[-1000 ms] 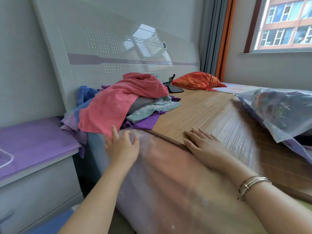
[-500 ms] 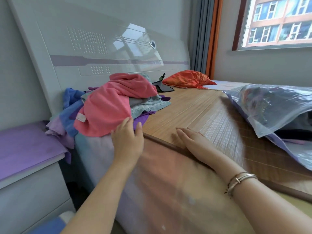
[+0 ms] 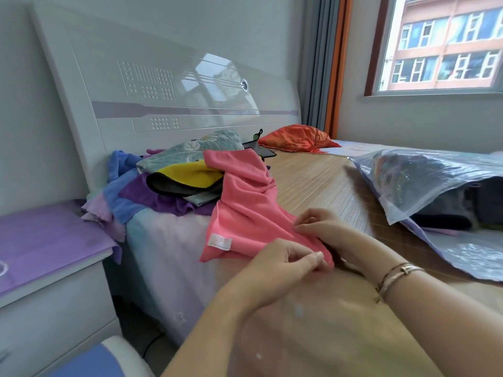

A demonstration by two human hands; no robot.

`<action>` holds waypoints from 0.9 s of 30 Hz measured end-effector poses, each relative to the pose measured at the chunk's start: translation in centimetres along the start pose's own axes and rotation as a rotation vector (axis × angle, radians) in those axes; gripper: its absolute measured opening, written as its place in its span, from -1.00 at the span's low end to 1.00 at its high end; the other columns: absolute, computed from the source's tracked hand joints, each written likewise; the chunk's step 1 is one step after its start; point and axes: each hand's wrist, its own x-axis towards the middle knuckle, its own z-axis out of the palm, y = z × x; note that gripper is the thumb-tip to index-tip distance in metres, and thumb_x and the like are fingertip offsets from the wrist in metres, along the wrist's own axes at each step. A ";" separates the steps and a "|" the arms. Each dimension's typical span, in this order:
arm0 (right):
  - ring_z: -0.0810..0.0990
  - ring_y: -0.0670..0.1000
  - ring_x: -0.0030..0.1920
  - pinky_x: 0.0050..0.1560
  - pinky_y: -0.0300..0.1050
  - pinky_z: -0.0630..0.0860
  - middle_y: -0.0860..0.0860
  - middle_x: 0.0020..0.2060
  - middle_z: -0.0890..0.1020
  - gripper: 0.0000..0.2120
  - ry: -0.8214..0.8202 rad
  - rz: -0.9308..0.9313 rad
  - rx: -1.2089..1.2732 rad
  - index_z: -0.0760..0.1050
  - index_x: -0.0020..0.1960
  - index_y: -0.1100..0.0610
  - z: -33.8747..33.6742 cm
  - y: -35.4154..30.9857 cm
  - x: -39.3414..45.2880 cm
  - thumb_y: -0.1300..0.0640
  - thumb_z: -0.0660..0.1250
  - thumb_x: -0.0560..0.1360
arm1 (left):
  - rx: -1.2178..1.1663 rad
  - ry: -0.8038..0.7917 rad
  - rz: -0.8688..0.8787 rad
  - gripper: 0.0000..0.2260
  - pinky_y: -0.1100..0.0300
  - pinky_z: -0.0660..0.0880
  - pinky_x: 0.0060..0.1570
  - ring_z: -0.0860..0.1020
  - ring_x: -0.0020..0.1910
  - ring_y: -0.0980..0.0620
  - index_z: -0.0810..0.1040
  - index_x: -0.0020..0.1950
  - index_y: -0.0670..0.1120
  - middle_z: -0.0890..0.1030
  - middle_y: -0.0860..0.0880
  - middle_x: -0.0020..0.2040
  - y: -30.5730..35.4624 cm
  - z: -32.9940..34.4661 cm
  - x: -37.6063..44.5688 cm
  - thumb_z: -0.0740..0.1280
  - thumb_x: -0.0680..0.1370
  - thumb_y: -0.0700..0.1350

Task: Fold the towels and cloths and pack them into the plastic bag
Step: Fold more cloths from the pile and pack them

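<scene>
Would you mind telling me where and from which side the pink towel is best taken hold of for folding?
Probably by its near edge, from the person's side. The pink towel trails off the cloth pile toward the bed's front, its near corners hanging free. The left hand and right hand already pinch that edge close together; a wider grip, one hand per corner, should spread it flat.

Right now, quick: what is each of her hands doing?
Left hand: pinches the near edge of the pink towel.
Right hand: fingers curled on the same pink towel, gripping it.
</scene>
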 end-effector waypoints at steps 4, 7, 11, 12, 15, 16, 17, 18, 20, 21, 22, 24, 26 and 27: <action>0.44 -0.02 -0.33 -0.30 -0.18 0.35 0.05 -0.36 0.51 -0.80 0.114 0.002 0.142 0.50 -0.23 0.14 -0.7 0.1 -2.0 0.41 0.30 0.45 | 0.001 0.308 0.056 -0.68 0.07 0.50 0.05 0.63 -0.12 0.02 0.62 -0.31 -0.09 0.70 0.01 -0.22 0.7 -1.3 0.0 0.27 0.61 -0.06; 0.33 -0.09 -0.48 -0.47 -0.24 0.22 0.01 -0.44 0.38 -0.71 0.191 -0.009 0.404 0.37 -0.29 0.14 -2.2 0.2 -4.0 0.45 0.16 0.51 | 0.154 0.744 0.031 -0.89 0.14 0.46 -0.03 0.56 -0.14 0.02 0.53 -0.17 -0.06 0.62 0.05 -0.17 -0.6 -2.8 0.4 0.33 0.55 -0.10; 0.27 -0.05 -0.53 -0.54 -0.29 0.22 0.02 -0.44 0.28 -0.72 0.171 0.153 0.681 0.23 -0.34 0.08 -4.3 0.3 -7.1 0.37 0.04 0.47 | 0.169 0.869 -0.279 -0.74 0.02 0.38 0.22 0.47 0.19 -0.16 0.44 0.16 -0.11 0.53 -0.11 0.17 -2.8 -4.2 0.9 0.36 0.52 -0.08; 0.29 -0.02 -0.52 -0.53 -0.29 0.27 0.03 -0.45 0.31 -0.77 0.136 0.232 0.708 0.25 -0.33 0.08 -4.5 0.3 -7.7 0.32 0.05 0.45 | 0.113 0.830 -0.362 -0.69 0.04 0.38 0.23 0.47 0.20 -0.15 0.42 0.22 -0.13 0.52 -0.10 0.19 -3.4 -4.3 1.1 0.36 0.53 -0.06; 0.44 0.04 -0.46 -0.43 -0.20 0.41 0.11 -0.39 0.48 -0.86 0.081 0.361 0.516 0.41 -0.24 0.17 -4.6 1.0 -8.0 0.17 0.17 0.48 | -0.154 0.679 -0.503 -0.65 0.04 0.46 0.21 0.55 0.13 -0.11 0.43 0.20 -0.10 0.58 -0.08 0.12 -4.4 -3.7 1.7 0.40 0.51 0.01; 0.50 0.05 -0.42 -0.36 -0.16 0.45 0.14 -0.36 0.54 -0.81 0.073 0.361 0.394 0.48 -0.21 0.21 -4.6 1.2 -7.8 0.14 0.21 0.52 | -0.184 0.650 -0.524 -0.67 -0.01 0.48 0.21 0.56 0.13 -0.12 0.45 0.16 -0.08 0.59 -0.10 0.11 -4.6 -3.4 1.8 0.41 0.50 0.02; 0.53 0.05 -0.36 -0.28 -0.12 0.47 0.15 -0.34 0.57 -0.79 0.079 0.335 0.294 0.53 -0.21 0.22 -4.5 1.3 -7.6 0.14 0.25 0.54 | -0.188 0.628 -0.533 -0.71 -0.01 0.49 0.20 0.56 0.10 -0.12 0.46 0.11 -0.07 0.59 -0.10 0.08 -4.5 -3.1 1.9 0.41 0.50 0.03; 0.54 0.03 -0.33 -0.24 -0.10 0.46 0.13 -0.35 0.58 -0.79 0.093 0.299 0.219 0.55 -0.24 0.22 -4.4 1.1 -7.4 0.18 0.29 0.53 | -0.182 0.617 -0.521 -0.76 0.02 0.49 0.16 0.56 0.06 -0.10 0.47 0.06 -0.08 0.58 -0.09 0.03 -4.4 -2.8 2.0 0.40 0.51 0.01; 0.51 -0.04 -0.40 -0.32 -0.14 0.43 0.06 -0.46 0.56 -0.75 0.104 0.246 0.150 0.52 -0.35 0.20 -4.2 0.9 -6.9 0.27 0.31 0.51 | -0.167 0.620 -0.472 -0.85 0.07 0.47 0.00 0.53 -0.09 -0.05 0.53 -0.10 -0.09 0.58 -0.09 -0.12 -4.3 -2.3 2.2 0.38 0.54 -0.02; 0.49 -0.08 -0.47 -0.39 -0.16 0.41 0.03 -0.51 0.54 -0.72 0.105 0.227 0.157 0.49 -0.39 0.20 -4.2 0.8 -6.7 0.30 0.31 0.50 | -0.173 0.620 -0.449 -0.85 0.07 0.47 -0.07 0.52 -0.15 -0.05 0.55 -0.17 -0.09 0.58 -0.09 -0.17 -4.1 -2.2 2.2 0.37 0.54 -0.05; 0.48 -0.10 -0.51 -0.43 -0.17 0.39 0.02 -0.55 0.52 -0.70 0.107 0.218 0.182 0.47 -0.40 0.20 -4.1 0.7 -6.4 0.32 0.31 0.50 | -0.198 0.622 -0.438 -0.86 0.05 0.49 -0.08 0.53 -0.17 -0.06 0.59 -0.21 -0.09 0.61 -0.12 -0.20 -3.9 -2.1 2.0 0.38 0.54 -0.08; 0.51 -0.06 -0.48 -0.39 -0.13 0.43 0.07 -0.51 0.54 -0.75 0.090 0.223 0.270 0.49 -0.37 0.23 -3.9 0.4 -6.1 0.33 0.32 0.48 | -0.292 0.613 -0.451 -0.93 -0.02 0.53 0.03 0.59 -0.11 -0.11 0.65 -0.15 -0.08 0.67 -0.16 -0.14 -3.4 -2.0 1.9 0.40 0.51 -0.15; 0.57 0.04 -0.36 -0.24 -0.08 0.50 0.16 -0.39 0.60 -0.86 0.078 0.228 0.335 0.56 -0.28 0.26 -3.7 0.0 -6.0 0.31 0.35 0.45 | -0.382 0.612 -0.478 -0.95 0.00 0.53 0.02 0.59 -0.11 -0.13 0.67 -0.11 -0.08 0.67 -0.16 -0.14 -3.0 -2.0 1.8 0.40 0.50 -0.19; 0.58 0.08 -0.32 -0.18 -0.04 0.50 0.18 -0.35 0.61 -0.88 0.088 0.209 0.364 0.58 -0.26 0.26 -3.7 -0.1 -6.0 0.31 0.36 0.45 | -0.422 0.616 -0.478 -0.94 0.03 0.51 -0.01 0.57 -0.13 -0.12 0.67 -0.14 -0.06 0.66 -0.15 -0.16 -2.6 -2.0 1.8 0.40 0.49 -0.19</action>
